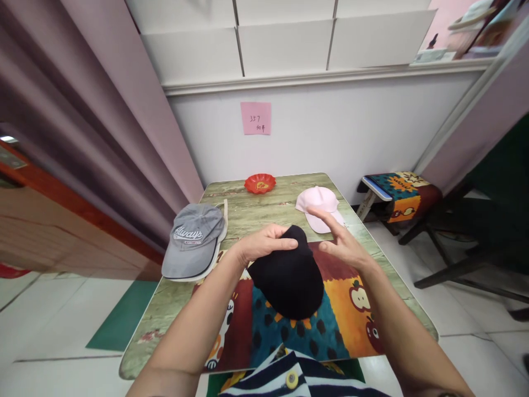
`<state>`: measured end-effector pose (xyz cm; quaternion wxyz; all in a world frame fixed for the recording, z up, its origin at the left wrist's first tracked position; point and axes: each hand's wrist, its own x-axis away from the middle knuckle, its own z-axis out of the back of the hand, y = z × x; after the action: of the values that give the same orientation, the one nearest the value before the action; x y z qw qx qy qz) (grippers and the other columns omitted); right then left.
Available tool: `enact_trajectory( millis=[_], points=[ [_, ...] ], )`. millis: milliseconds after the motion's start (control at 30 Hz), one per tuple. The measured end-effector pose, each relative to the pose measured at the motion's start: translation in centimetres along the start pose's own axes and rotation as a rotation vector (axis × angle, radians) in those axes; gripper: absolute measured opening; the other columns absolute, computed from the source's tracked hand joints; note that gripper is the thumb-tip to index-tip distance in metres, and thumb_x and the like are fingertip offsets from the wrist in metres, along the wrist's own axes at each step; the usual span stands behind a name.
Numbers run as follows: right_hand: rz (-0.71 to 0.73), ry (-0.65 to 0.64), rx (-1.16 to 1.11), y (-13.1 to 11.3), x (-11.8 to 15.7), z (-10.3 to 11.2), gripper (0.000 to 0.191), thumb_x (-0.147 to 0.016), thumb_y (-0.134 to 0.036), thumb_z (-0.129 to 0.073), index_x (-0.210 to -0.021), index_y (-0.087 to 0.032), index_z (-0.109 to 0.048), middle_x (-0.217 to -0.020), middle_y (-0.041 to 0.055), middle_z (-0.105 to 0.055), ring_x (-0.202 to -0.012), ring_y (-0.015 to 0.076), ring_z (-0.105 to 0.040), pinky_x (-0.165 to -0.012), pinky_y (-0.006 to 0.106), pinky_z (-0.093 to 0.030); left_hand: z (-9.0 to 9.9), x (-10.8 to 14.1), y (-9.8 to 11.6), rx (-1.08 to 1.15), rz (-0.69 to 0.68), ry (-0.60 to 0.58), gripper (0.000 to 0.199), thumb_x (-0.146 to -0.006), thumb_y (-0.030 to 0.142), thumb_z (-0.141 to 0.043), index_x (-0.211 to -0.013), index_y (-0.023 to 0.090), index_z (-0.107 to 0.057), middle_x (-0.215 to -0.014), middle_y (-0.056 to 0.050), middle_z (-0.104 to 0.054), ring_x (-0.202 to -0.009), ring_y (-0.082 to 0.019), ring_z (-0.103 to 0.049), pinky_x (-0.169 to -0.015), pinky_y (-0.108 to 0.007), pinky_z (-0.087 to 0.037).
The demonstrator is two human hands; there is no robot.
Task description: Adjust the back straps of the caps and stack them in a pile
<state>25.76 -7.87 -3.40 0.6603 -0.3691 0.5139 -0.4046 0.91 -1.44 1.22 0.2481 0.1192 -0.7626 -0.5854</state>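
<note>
A black cloth cap is held above the colourful mat, near the table's front. My left hand grips its upper left edge, thumb on top and fingers behind it. To the right of the cap, my right hand is raised with thumb and fingers apart, holding nothing. Beyond my right hand, a pale pink cap rests on the table. At the table's left edge lies a grey cap with white lettering, its brim toward me.
A red scalloped dish stands at the back of the wood-patterned table. Behind it is a white wall with a pink note. A small cloth-covered stool and a dark chair are at the right; a curtain hangs at the left.
</note>
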Motion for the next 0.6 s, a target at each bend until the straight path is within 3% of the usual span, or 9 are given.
enact_trajectory(
  millis=[100, 167, 200, 267, 367, 500, 600],
  points=[
    [0.012, -0.290, -0.082, -1.1, -2.5, -0.7, 0.043, -0.081, -0.051, -0.076, -0.115, -0.025, -0.073, -0.127, 0.0053, -0.068, -0.127, 0.0283, -0.056, -0.113, 0.040, -0.037, -0.2, 0.1, 0.8, -0.032, 0.021, -0.085, 0.035, -0.077, 0.041, -0.082, -0.098, 0.014, -0.078, -0.090, -0.009, -0.078, -0.072, -0.019, -0.072, -0.068, -0.026, -0.054],
    [-0.088, -0.384, -0.199, -0.4, -3.2, -1.1, 0.032, -0.081, -0.051, -0.077, -0.091, -0.021, -0.073, -0.093, 0.0030, -0.072, -0.091, 0.0213, -0.067, -0.087, 0.032, -0.052, 0.1, 0.4, 0.8, -0.027, 0.019, -0.091, 0.038, -0.076, 0.043, -0.082, -0.101, 0.014, -0.077, -0.091, -0.010, -0.078, -0.073, -0.021, -0.073, -0.068, -0.028, -0.056],
    [-0.146, -0.375, -0.274, 0.2, -3.3, -1.2, 0.031, -0.080, -0.050, -0.078, -0.083, -0.020, -0.070, -0.079, 0.0007, -0.069, -0.074, 0.0169, -0.064, -0.072, 0.027, -0.051, 0.5, 0.5, 0.7, -0.024, 0.014, -0.100, 0.041, -0.075, 0.044, -0.083, -0.103, 0.014, -0.077, -0.093, -0.011, -0.078, -0.075, -0.022, -0.073, -0.070, -0.029, -0.057],
    [-0.232, -0.275, -0.431, 1.5, -3.0, -1.4, 0.034, -0.076, -0.049, -0.081, -0.075, -0.019, -0.064, -0.064, -0.0028, -0.061, -0.055, 0.0109, -0.053, -0.053, 0.021, -0.042, 1.6, 0.9, 0.1, -0.033, 0.005, -0.135, 0.050, -0.070, 0.046, -0.086, -0.109, 0.015, -0.076, -0.098, -0.012, -0.078, -0.082, -0.025, -0.074, -0.075, -0.031, -0.058],
    [-0.300, -0.084, -0.604, 2.9, -2.1, -1.5, 0.037, -0.068, -0.047, -0.087, -0.073, -0.021, -0.063, -0.062, -0.0040, -0.060, -0.050, 0.0089, -0.050, -0.048, 0.020, -0.038, 3.6, 0.9, -1.4, -0.065, 0.000, -0.147, 0.059, -0.060, 0.046, -0.091, -0.110, 0.015, -0.076, -0.100, -0.012, -0.078, -0.088, -0.028, -0.074, -0.080, -0.035, -0.058],
    [-0.344, 0.181, -0.674, 4.0, -1.5, -1.2, 0.039, -0.062, -0.051, -0.089, -0.082, -0.025, -0.068, -0.075, -0.0020, -0.070, -0.062, 0.0143, -0.063, -0.060, 0.025, -0.052, 5.5, -0.1, -4.1, -0.045, -0.012, -0.099, 0.047, -0.064, 0.046, -0.086, -0.099, 0.016, -0.079, -0.091, -0.012, -0.078, -0.087, -0.031, -0.074, -0.084, -0.041, -0.056],
    [-0.358, 0.343, -0.689, 5.0, -1.4, -0.7, 0.045, -0.065, -0.058, -0.085, -0.095, -0.027, -0.071, -0.092, 0.0002, -0.076, -0.083, 0.0210, -0.071, -0.079, 0.033, -0.058, 5.4, -1.2, -5.9, 0.077, -0.076, -0.093, 0.042, -0.068, 0.044, -0.084, -0.099, 0.016, -0.079, -0.095, -0.014, -0.078, -0.095, -0.031, -0.073, -0.091, -0.042, -0.053]
  ],
)
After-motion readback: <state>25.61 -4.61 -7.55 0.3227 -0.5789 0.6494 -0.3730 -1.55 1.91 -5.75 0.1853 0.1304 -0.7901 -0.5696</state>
